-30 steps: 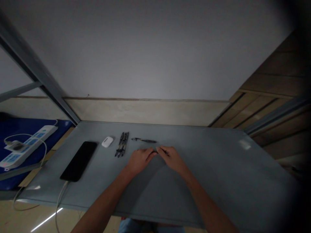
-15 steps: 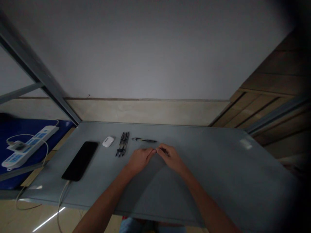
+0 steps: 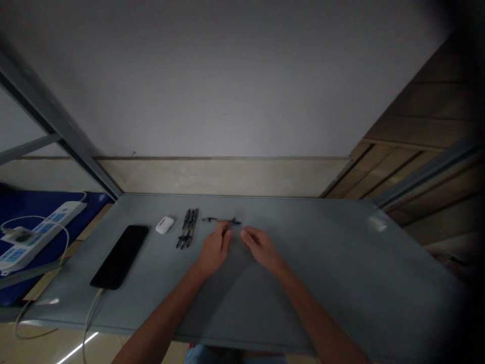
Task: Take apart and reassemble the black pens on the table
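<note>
My left hand point(image 3: 214, 248) is over the middle of the grey table, its fingertips at the middle of a dark pen part point(image 3: 235, 221) that lies crosswise. Whether those fingers grip it cannot be made out. To the right, my right hand point(image 3: 259, 245) is closed, thumb against fingers, and anything inside the pinch is too small to name. The hands are a little apart. Left of them several dark pens point(image 3: 187, 229) lie side by side, slanted.
A white earbud case point(image 3: 164, 225) and a black phone point(image 3: 120, 257) with a cable lie on the left of the grey table point(image 3: 341, 283). Beyond its left edge, a white power strip point(image 3: 45, 232) rests on a blue surface. A wall stands behind.
My hands were together at the fingertips and have parted. The left hand has moved left and up to the crosswise pen part. The view has shifted slightly.
</note>
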The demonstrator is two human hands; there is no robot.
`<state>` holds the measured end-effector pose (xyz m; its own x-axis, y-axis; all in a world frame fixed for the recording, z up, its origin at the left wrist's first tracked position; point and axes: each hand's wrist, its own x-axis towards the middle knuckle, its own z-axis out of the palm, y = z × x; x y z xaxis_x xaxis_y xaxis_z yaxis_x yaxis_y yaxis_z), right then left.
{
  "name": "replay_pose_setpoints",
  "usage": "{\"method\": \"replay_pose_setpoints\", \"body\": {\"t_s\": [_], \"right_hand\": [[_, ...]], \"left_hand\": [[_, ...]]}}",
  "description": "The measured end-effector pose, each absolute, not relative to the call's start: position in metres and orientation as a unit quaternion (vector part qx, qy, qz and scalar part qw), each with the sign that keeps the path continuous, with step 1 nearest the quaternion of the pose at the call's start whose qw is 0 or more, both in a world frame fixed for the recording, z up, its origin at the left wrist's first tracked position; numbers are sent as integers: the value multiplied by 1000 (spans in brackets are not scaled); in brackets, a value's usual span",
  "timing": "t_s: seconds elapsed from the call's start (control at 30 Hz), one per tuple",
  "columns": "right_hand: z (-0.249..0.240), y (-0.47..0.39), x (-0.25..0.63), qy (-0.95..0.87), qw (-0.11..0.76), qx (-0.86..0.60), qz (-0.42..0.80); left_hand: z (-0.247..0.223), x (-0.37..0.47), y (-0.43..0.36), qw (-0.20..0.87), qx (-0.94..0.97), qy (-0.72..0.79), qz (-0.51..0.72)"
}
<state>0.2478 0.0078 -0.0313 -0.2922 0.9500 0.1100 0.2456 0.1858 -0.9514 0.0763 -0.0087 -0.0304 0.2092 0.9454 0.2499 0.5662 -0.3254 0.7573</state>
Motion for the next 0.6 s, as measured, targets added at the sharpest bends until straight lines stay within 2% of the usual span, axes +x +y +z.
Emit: {"method": "replay_pose_setpoints", "body": {"t_s": [0.13,0.23,0.3,0.47,0.6], "right_hand": [[-35,5,241,-632,403,-399,528],[-38,6,236,-583,407,-374,596],[-38,8,237,-533,440,-374,619],[-31,19,253,-368,565,-364,642],[-32,19,256,-371,582,-361,627]], "left_hand": [[-25,70,0,342,639,471,503],[-23,66,5,421,607,415,531],[-25,64,8,440,595,408,535],[-28,61,10,371,643,452,494],[-34,75,0,307,720,470,408]]}}
